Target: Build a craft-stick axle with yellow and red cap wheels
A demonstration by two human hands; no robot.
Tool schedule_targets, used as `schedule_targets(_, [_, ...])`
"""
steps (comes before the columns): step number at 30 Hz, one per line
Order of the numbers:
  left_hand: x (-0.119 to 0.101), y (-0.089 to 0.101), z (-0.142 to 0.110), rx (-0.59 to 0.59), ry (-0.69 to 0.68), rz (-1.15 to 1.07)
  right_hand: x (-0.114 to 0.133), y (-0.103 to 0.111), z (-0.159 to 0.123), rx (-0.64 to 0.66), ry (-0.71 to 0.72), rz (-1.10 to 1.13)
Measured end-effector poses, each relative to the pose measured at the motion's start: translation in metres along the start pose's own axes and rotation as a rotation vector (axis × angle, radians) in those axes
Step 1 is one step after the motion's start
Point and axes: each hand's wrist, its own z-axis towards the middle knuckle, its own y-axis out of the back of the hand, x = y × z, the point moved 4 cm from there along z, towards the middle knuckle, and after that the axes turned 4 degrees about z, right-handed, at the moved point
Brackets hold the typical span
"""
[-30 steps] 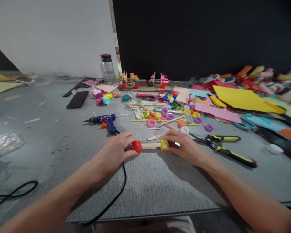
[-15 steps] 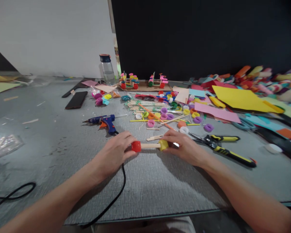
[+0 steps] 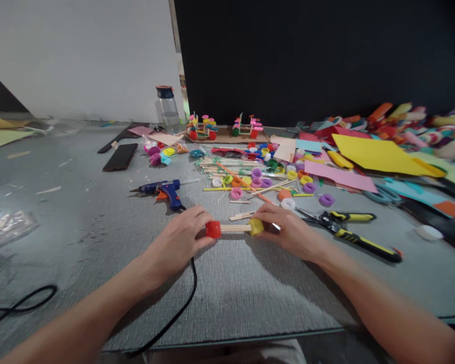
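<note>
My left hand (image 3: 185, 232) pinches a red bottle cap (image 3: 213, 229) between thumb and fingers. At the other end, my right hand (image 3: 284, 227) grips a yellow bottle cap (image 3: 256, 227). Thin wooden sticks (image 3: 235, 228) lie level between the two caps and join them, low over the grey table near its front. A blue hot glue gun (image 3: 169, 189) rests just beyond my left hand, its black cable (image 3: 194, 283) passing under that hand. Right of my right hand lie yellow-and-black pliers (image 3: 335, 222) with open handles. A few short cut sticks (image 3: 242, 216) lie behind the held piece.
Loose bottle caps (image 3: 256, 173) and a bundle of wooden sticks (image 3: 227, 166) spread across the middle. Farther back stand two small wheeled models (image 3: 201, 127) and a water bottle (image 3: 169, 106). A phone (image 3: 120, 157) lies left; coloured paper (image 3: 382, 155) and scissors (image 3: 382, 194) lie right.
Both hands keep the same hold on the two caps, with the sticks between them. Only a very slight shift of the whole view shows.
</note>
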Motion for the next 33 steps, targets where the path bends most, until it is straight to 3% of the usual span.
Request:
schedule_targets(27, [-0.0008,-0.0042,-0.0004,0.002,0.014,0.010,0.0037,0.0027,0.0011,-0.005,-0.015,-0.099])
schedule_targets(33, [-0.0013,-0.0024,0.0004,0.011,0.017,0.101,0.0053,0.0028,0.0011,-0.004,-0.025,-0.104])
